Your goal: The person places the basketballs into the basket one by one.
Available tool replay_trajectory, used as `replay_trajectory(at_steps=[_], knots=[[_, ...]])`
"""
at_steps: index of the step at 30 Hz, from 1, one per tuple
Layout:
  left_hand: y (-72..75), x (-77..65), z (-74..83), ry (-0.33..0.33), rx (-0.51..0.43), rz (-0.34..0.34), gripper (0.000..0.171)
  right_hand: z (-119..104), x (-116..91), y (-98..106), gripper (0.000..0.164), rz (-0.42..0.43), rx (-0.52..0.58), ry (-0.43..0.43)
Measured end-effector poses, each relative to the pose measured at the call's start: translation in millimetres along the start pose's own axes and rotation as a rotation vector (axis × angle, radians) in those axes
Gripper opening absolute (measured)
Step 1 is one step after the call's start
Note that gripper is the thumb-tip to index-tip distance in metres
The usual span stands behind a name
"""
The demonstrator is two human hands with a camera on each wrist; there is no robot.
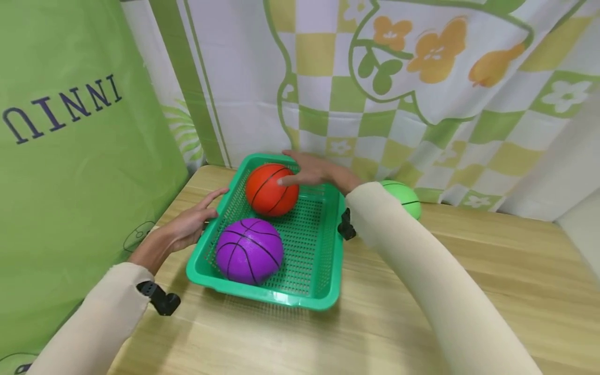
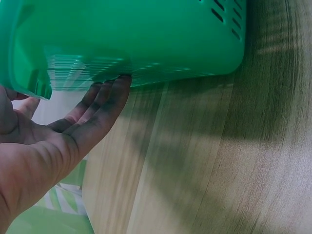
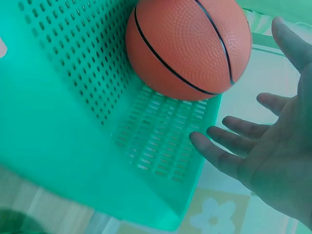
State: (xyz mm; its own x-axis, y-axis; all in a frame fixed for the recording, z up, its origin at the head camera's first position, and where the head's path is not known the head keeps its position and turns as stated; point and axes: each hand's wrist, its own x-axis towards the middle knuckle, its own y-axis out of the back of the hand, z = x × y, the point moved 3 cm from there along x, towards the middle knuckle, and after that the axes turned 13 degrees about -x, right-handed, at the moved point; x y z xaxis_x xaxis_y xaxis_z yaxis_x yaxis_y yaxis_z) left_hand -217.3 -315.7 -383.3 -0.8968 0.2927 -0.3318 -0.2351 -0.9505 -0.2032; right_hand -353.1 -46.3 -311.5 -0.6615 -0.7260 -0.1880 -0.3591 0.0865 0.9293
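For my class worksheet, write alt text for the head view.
A rectangular green plastic basket on a wooden table holds a purple ball and an orange-red ball. A person's left hand is at the basket's left side, the right hand over its far end. A light green ball is partly behind the cream right sleeve.
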Motion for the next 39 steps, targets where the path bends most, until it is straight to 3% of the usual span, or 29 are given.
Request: replay_trajectory(at_steps=[13,22,39], knots=[[1.2,-1.6,3.1,-0.012,0.008,-0.006,0.069,13,-28,11,0.078,0.005,0.048,-0.005],[0.2,-3.1,6.3,-0.015,0.015,-0.006,0.070,27,-49,16,0.071,0.021,0.126,0.047],[-6.7,-1.5,4.2,-0.007,0.007,-0.020,0.071,55,-99,20,0.070,0.121,0.149,0.083]])
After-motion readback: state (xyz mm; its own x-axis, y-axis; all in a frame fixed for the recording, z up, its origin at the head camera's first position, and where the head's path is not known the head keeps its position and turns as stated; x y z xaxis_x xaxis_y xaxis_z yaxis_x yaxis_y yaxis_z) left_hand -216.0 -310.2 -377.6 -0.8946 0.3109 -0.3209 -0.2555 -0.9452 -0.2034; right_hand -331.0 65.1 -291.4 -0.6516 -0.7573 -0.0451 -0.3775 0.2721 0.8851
